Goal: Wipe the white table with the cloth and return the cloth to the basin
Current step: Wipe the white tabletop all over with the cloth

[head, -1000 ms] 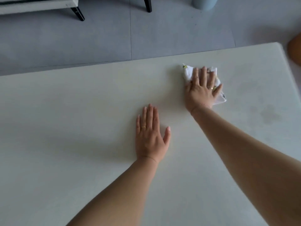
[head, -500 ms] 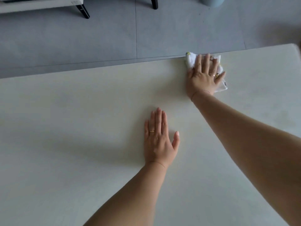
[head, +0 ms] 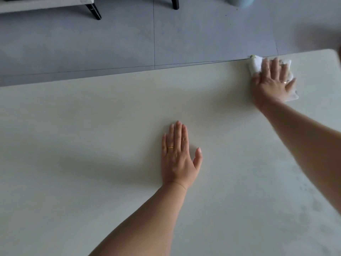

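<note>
Cloth: a white cloth [head: 255, 66] with a small green mark lies bunched on the white table [head: 92, 126], its far tip reaching the table's far edge, close to the far right corner.
Right hand: the right hand [head: 271, 85] lies flat on the cloth, fingers straight and slightly spread, pressing down rather than curling round it; the hand is blurred.
Left hand: the left hand [head: 178, 157] rests palm-down near the middle of the table, fingers straight and together, thumb out, a gold ring [head: 170, 147] on one finger; it holds nothing.
Far edge: runs from lower left to upper right, ending in a rounded corner just beyond the cloth.
Open tabletop: a wide bare stretch lies left of both hands and between them; faint mottled patches [head: 311, 193] show on the near right.
Beyond the edge: grey tiled floor [head: 129, 43], two dark furniture legs [head: 96, 12] and a pale round object [head: 240, 0] at the top of the frame, well apart from the table.
</note>
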Demonstrator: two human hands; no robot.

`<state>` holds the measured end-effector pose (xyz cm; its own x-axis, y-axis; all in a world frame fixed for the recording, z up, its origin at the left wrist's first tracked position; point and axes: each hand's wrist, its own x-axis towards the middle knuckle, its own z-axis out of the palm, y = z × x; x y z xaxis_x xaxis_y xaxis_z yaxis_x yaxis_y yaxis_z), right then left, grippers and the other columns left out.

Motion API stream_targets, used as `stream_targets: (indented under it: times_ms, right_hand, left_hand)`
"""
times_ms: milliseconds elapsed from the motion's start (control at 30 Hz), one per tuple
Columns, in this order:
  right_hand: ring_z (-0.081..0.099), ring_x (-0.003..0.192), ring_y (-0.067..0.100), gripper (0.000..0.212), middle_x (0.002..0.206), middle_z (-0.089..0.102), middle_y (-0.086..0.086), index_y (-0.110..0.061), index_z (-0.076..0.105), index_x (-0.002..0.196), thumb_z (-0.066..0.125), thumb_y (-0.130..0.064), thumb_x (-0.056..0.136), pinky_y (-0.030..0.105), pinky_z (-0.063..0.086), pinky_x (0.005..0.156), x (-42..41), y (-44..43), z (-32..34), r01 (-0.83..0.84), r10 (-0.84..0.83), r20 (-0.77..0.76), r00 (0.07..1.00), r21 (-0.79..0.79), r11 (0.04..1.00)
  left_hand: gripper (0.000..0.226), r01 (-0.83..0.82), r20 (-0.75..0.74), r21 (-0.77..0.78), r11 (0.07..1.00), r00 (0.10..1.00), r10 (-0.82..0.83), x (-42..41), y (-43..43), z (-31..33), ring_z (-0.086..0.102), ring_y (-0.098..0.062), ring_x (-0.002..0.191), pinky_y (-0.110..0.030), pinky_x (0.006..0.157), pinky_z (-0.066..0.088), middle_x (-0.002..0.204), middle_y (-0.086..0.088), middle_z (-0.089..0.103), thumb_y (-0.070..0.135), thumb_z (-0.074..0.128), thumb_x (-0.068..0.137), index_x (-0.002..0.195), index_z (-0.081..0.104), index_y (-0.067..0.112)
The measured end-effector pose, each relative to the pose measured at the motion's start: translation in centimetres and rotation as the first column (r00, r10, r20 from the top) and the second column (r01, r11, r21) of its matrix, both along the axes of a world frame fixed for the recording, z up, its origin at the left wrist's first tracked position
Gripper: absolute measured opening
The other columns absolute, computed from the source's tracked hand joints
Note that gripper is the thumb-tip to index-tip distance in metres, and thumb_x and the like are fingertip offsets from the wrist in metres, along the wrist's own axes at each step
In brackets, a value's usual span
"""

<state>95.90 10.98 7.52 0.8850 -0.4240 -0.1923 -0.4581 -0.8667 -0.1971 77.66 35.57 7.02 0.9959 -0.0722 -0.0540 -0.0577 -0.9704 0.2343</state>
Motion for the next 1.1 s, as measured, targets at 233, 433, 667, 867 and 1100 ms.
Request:
stream_targets:
  times_ms: [233,433,667,867,1100]
  right_hand:
    - [-0.002,0.147,0.019,0.052,0.159,0.006,-0.008,-0.035,0.013,0.149,0.022,-0.045,0.099,0.049,-0.009,0.114,-5.7,10.4,0.1,-0.610,0.608,0.069,0.791,0.015,0.792]
    - [0.001,0.147,0.019,0.051,0.159,0.008,-0.006,-0.035,0.015,0.148,0.022,-0.044,0.099,0.051,-0.002,0.117,-7.8,-3.3,0.0,-0.264,0.264,0.068,0.962,-0.006,0.965]
    - [-0.004,0.147,0.022,0.052,0.159,0.006,-0.007,-0.033,0.012,0.149,0.027,-0.040,0.099,0.051,-0.013,0.112,-14.4,6.9,-0.1,-0.395,0.391,0.082,0.917,0.035,0.918]
    - [0.002,0.147,0.017,0.051,0.159,0.011,-0.007,-0.035,0.017,0.148,0.024,-0.044,0.098,0.048,-0.003,0.117,-18.6,-3.3,0.3,-0.390,0.391,0.059,0.919,-0.014,0.921]
    - [-0.002,0.147,0.022,0.054,0.159,0.009,-0.003,-0.030,0.017,0.149,0.032,-0.036,0.098,0.053,-0.010,0.112,-22.3,3.3,0.1,-0.181,0.176,0.076,0.981,0.058,0.982]
  left_hand:
    - [0.071,0.000,0.001,0.010,1.000,1.000,0.000,0.0,0.0,0.1,0.025,-0.029,0.143,-0.044,0.117,0.018,0.154,-0.014,0.029,0.043,0.038,0.087,0.145,0.033,0.002]
    - [0.072,-0.007,0.011,0.015,1.000,1.000,0.007,0.0,-0.2,0.0,0.022,-0.028,0.144,-0.043,0.117,0.016,0.155,-0.012,0.026,0.044,0.036,0.087,0.146,0.030,0.003]
    - [0.072,-0.013,0.018,0.016,1.000,1.000,0.013,-0.1,-0.1,0.1,0.023,-0.028,0.144,-0.045,0.117,0.017,0.155,-0.012,0.027,0.043,0.036,0.086,0.146,0.031,0.003]
    - [0.074,0.000,0.002,0.053,0.999,1.000,-0.001,-0.3,0.0,0.2,0.019,-0.029,0.145,-0.044,0.118,0.012,0.156,-0.014,0.022,0.045,0.026,0.087,0.147,0.026,0.003]
    - [0.070,-0.065,-0.004,0.156,0.986,0.998,0.066,-1.3,-1.0,0.5,0.006,-0.029,0.147,-0.045,0.118,-0.003,0.159,-0.015,0.011,0.036,0.042,0.095,0.149,0.015,0.002]
